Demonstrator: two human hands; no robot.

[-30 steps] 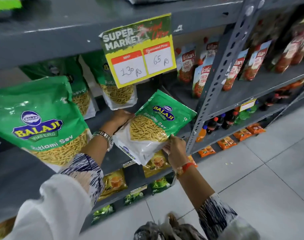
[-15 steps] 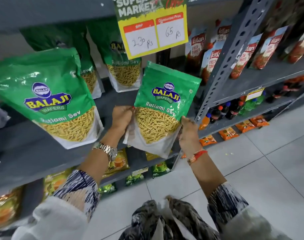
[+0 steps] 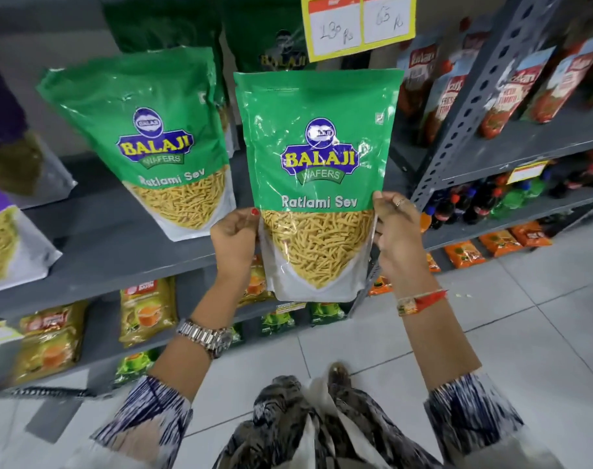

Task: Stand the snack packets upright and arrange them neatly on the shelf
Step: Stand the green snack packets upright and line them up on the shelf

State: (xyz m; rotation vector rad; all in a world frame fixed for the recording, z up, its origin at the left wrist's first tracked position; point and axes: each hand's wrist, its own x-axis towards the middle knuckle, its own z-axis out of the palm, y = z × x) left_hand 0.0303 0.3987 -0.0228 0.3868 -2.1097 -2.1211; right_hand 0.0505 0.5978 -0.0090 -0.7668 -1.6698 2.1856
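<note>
- I see my left hand (image 3: 234, 231) and right hand (image 3: 394, 231) pinching the glossy green Ratlami Sev pouch (image 3: 317, 184) by its side seams, upright.
- It hangs before the grey metal shelf (image 3: 119, 238), beside 1 leaning twin pouch (image 3: 146, 140).

You are extending both forearms forward and upward, palms turned toward each other. Your left hand (image 3: 235, 236) is pinching with thumb over curled fingers; your right hand (image 3: 398, 233) is gripping likewise, thumb raised. Both hands are level, wrists straight, sleeves at mid-forearm.
</note>
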